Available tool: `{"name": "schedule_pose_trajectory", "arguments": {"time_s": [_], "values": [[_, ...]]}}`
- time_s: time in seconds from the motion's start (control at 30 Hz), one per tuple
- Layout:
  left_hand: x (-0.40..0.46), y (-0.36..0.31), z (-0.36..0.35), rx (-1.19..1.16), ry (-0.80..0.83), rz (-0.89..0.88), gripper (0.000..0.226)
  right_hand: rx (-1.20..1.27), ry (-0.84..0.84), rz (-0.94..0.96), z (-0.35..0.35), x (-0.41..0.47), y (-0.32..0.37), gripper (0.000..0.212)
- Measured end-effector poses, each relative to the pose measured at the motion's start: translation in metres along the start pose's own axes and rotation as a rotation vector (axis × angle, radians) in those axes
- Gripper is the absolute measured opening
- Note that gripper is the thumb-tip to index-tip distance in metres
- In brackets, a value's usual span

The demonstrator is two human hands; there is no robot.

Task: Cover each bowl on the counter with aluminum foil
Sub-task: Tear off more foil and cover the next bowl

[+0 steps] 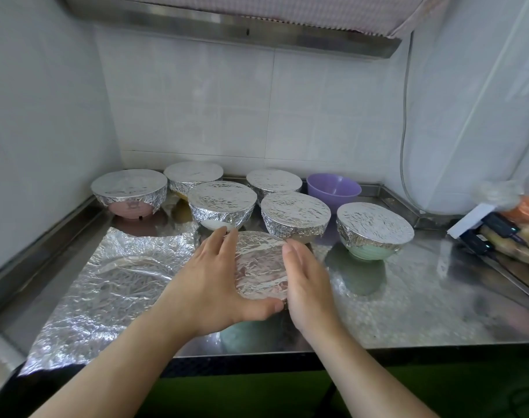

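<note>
Steel counter (408, 312): seven foil-covered bowls (374, 227), bare purple bowl (334, 188) at back, loose foil sheet (106, 285) left.

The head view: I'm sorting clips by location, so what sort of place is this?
Most likely a home kitchen: a stainless steel counter set in a white-tiled corner, a metal range hood overhead, and several foil-covered bowls beside an uncovered purple plastic bowl.
</note>
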State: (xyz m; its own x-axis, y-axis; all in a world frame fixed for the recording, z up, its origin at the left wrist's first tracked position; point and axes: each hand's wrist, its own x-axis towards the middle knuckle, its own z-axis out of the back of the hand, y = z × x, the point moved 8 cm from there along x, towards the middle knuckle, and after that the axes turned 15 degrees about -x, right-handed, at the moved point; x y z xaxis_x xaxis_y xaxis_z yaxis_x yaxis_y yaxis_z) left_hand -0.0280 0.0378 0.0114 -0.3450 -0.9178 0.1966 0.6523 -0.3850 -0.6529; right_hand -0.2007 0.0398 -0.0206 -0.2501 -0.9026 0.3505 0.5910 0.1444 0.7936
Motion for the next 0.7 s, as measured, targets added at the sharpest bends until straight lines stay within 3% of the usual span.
{"name": "schedule_pose_trajectory", "arguments": {"time_s": [0.07, 0.23, 0.37, 0.47, 0.53, 0.63, 0.7], "values": [[-0.001, 0.002, -0.001, -0.02, -0.021, -0.016, 0.147, 0.009, -0.096, 0.02, 0.003, -0.006, 0.003, 0.044], [0.0, 0.007, -0.001, -0.05, -0.072, -0.05, 0.146, 0.142, -0.249, -0.072, -0.002, -0.014, -0.005, 0.056], [-0.001, 0.011, -0.002, -0.136, -0.137, -0.093, 0.146, 0.364, -0.192, -0.214, -0.014, -0.018, -0.016, 0.04], [-0.006, 0.022, -0.002, -0.387, -0.198, -0.096, 0.141, 0.535, -0.078, -0.324, -0.022, -0.018, -0.021, 0.038], [-0.011, 0.033, -0.001, -0.641, -0.288, -0.01, 0.123, 0.586, -0.046, -0.345, -0.016, -0.01, -0.019, 0.043], [-0.017, 0.045, -0.006, -1.006, -0.467, 0.158, 0.068, 0.478, -0.127, -0.343, -0.004, 0.011, -0.021, 0.052], [-0.016, 0.04, -0.016, -1.141, -0.471, 0.219, 0.047, 0.468, -0.143, -0.35, -0.006, 0.02, -0.022, 0.045]]}}
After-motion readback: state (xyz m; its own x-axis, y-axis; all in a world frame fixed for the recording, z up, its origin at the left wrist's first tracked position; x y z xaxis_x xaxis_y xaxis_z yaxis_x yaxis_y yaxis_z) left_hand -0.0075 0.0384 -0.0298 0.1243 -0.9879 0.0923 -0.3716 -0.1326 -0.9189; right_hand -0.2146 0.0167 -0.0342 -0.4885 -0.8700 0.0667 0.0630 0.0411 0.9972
